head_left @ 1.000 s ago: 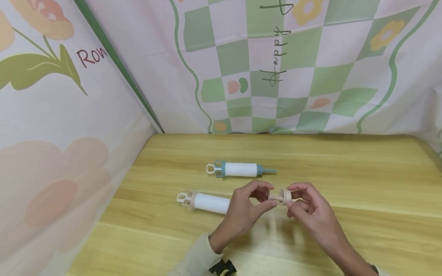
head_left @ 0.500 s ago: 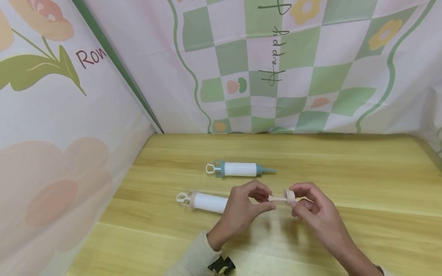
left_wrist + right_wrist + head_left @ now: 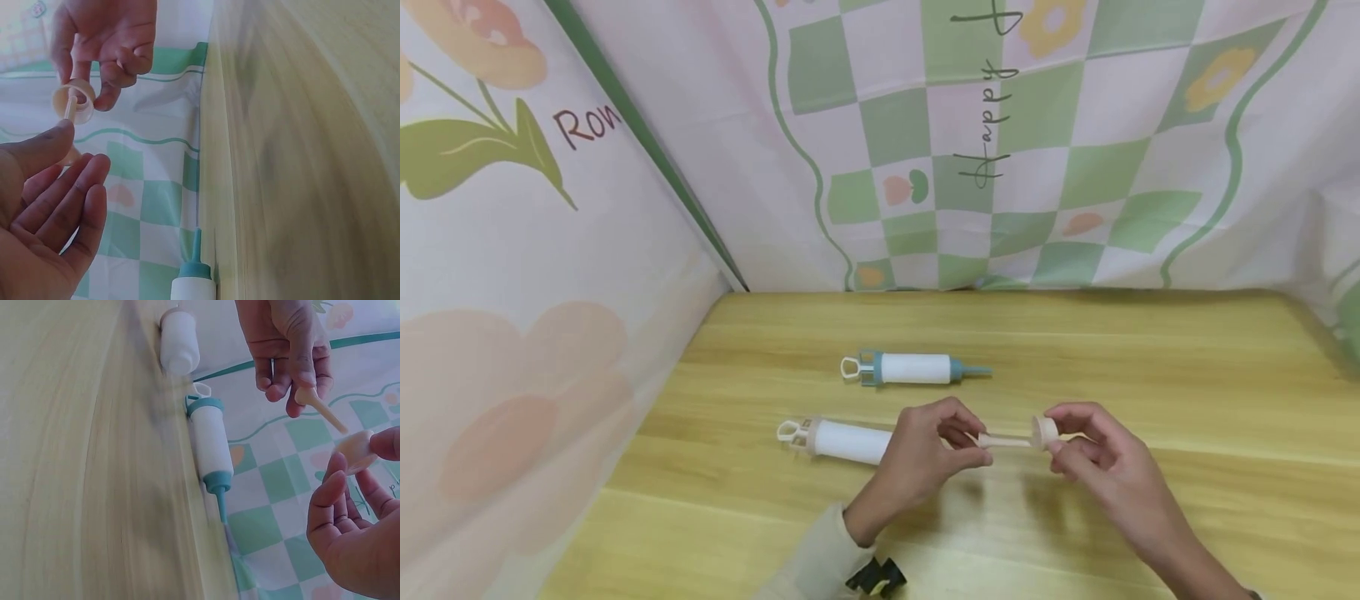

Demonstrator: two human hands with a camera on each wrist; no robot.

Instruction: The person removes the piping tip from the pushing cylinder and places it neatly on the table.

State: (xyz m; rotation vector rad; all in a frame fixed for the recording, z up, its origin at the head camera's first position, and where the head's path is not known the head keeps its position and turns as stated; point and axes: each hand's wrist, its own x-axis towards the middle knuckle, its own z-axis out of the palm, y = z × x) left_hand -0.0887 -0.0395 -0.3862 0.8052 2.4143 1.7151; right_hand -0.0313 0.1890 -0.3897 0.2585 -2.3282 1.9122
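Above the yellowish wooden table (image 3: 1150, 367), seen from the head, the left hand (image 3: 925, 450) pinches a slim beige plastic nozzle (image 3: 1007, 441); the right hand (image 3: 1108, 467) pinches a round beige plastic cap (image 3: 1047, 432). From the left wrist, the cap's hollow faces the nozzle. From the right, both sit close together.

In midair, a slim beige plastic nozzle (image 3: 1006, 441) points into the open side of a round beige plastic cap (image 3: 1046, 432).
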